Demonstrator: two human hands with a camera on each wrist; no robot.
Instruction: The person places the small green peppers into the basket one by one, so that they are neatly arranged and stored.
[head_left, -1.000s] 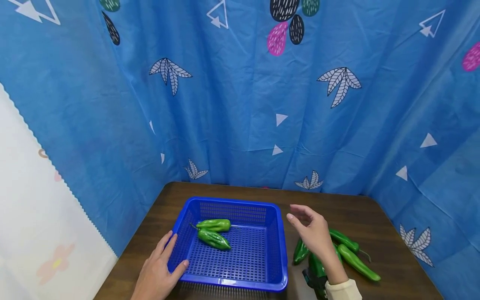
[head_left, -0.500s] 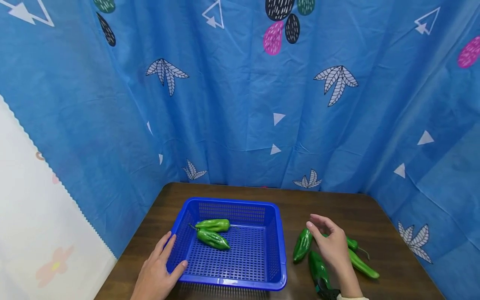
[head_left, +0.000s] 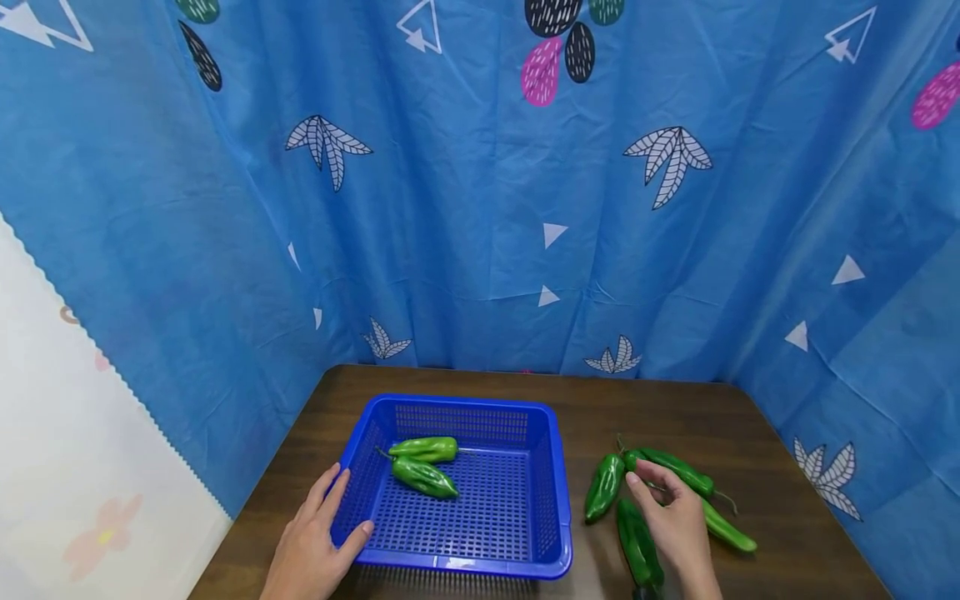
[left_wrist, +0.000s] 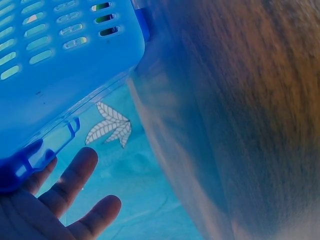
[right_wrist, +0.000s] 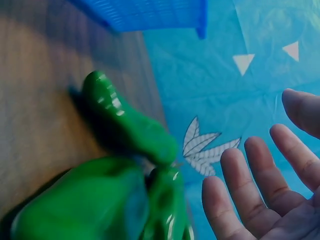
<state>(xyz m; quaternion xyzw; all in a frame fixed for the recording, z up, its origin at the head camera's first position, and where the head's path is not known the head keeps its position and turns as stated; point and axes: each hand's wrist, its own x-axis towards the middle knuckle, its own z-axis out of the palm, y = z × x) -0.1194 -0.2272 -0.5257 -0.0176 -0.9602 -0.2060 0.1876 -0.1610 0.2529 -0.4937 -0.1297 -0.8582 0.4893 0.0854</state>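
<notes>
A blue plastic basket [head_left: 561, 500] stands on the table with two green peppers [head_left: 424, 477] lying in it. Fingers of my left hand [head_left: 311, 537] rest at its left rim, thumb over the near left corner; in the left wrist view these fingers lie straight beside the basket wall. To the right of the basket, my right hand [head_left: 675, 521] hovers over a group of green peppers [head_left: 604, 489], fingers loosely bent. Nothing lies between thumb and fingers in the right wrist view, where the peppers [right_wrist: 127, 125] lie beside the hand. The right hand partly covers the middle peppers.
A dark wooden table [head_left: 465, 382] carries everything. Behind it hangs a blue patterned curtain [head_left: 465, 208], with a whitish cloth [head_left: 75, 467] at the left. One long pepper [head_left: 727, 529] points toward the table's right side.
My right hand has moved from beside the basket's right rim to the right and down toward the peppers. The left hand keeps its place at the basket.
</notes>
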